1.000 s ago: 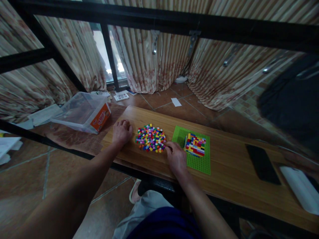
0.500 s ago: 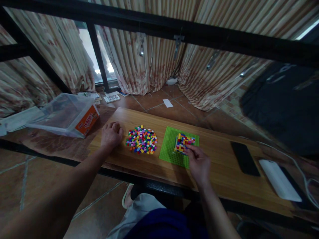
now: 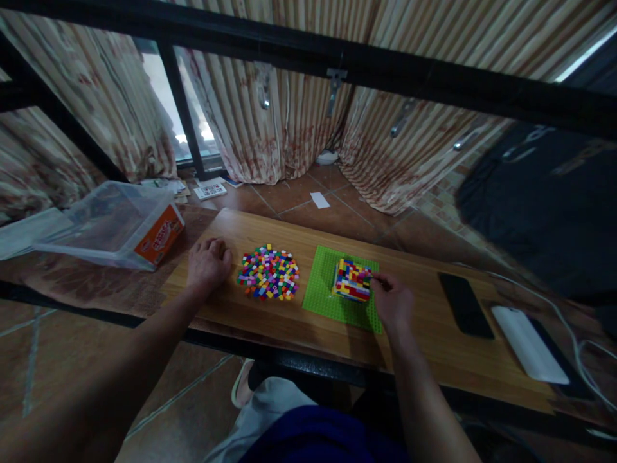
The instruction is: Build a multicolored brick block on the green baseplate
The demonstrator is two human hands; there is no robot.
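A heap of small coloured bricks point(image 3: 268, 274) lies on the wooden tabletop point(image 3: 434, 341). To its right sits a green baseplate point(image 3: 324, 294) carrying a multicoloured brick block point(image 3: 351, 280). My right hand point(image 3: 394, 302) is at the block's right side, fingertips pinched against its upper right edge; whether a brick is in the pinch is too small to see. My left hand point(image 3: 207, 263) rests on the table just left of the heap, fingers curled loosely, holding nothing that I can see.
A clear plastic box with an orange label point(image 3: 118, 223) stands at the far left. A black phone point(image 3: 465, 304) and a white device point(image 3: 529, 343) with a cable lie on the right. Curtains and a black metal frame stand behind the table.
My right hand went from the right edge of the brick heap across to the block on the baseplate, and now sits at the block's right edge. My left hand stayed put.
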